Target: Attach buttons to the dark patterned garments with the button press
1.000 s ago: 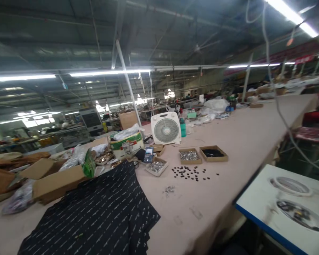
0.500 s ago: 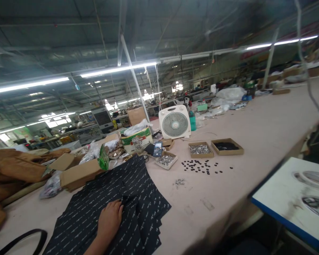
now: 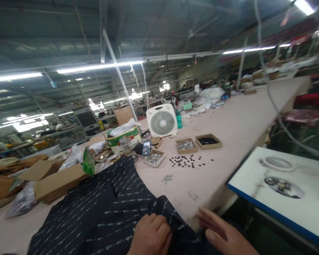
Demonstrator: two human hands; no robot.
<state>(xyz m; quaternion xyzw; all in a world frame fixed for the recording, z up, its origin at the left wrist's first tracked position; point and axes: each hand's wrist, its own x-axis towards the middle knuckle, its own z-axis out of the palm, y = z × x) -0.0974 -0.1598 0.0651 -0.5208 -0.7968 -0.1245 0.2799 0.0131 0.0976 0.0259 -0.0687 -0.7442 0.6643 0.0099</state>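
Observation:
Dark cloth (image 3: 77,212) with rows of small white print spreads over the lower left of the table, its right part bunched up toward the front edge. My left hand (image 3: 151,234) is closed on a raised fold of this cloth at the bottom centre. To the right of it, my right hand (image 3: 223,232) is held beside the cloth at the table's edge, fingers stretched out and thumb apart, holding nothing. The cloth's lowest part runs out of view.
Small black pieces (image 3: 182,161) and a little heap of metal bits (image 3: 167,179) lie mid-table. Behind are a tray of metal parts (image 3: 186,145), a tray of black pieces (image 3: 208,141), a phone (image 3: 146,147) and a fan (image 3: 162,121). A white machine table (image 3: 281,191) stands right.
My left hand has moved right and pulled up a fold of cloth. My right hand has come into view at the lower right. The view has turned rightward.

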